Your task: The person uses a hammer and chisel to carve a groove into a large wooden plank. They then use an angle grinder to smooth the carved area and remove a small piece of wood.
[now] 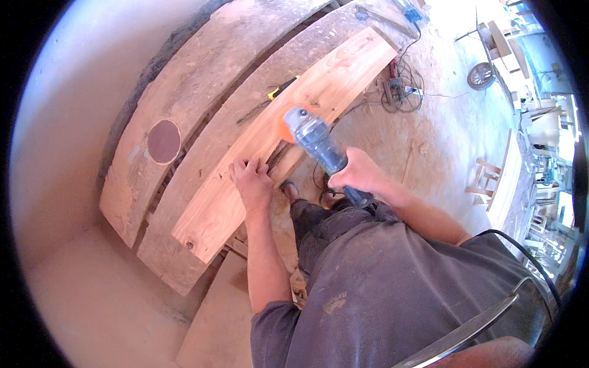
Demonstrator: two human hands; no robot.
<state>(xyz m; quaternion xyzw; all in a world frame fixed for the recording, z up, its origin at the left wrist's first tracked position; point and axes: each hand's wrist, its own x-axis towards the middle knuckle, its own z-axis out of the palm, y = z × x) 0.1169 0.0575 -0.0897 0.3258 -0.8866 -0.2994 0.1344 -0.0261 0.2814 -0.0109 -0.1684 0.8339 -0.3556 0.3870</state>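
A long pale wooden board (211, 211) lies slantwise along the near edge of a rough plank bench (172, 214). My left hand (252, 184) grips the board's near edge, its fingers curled over the top face. In my right hand (361, 172) is an angle grinder (320, 144), held by its dark body. The grinder's head, with an orange disc (284, 127), is over the middle of the board, to the right of my left hand. I cannot tell whether the disc touches the wood.
A thin tool with a yellow and black handle (282, 88) lies behind the board. A round brown sanding disc (164, 142) rests on the far plank. Tangled cables (402, 92) lie on the floor at right, with a wheel (480, 76) and a small wooden stool (485, 181) beyond.
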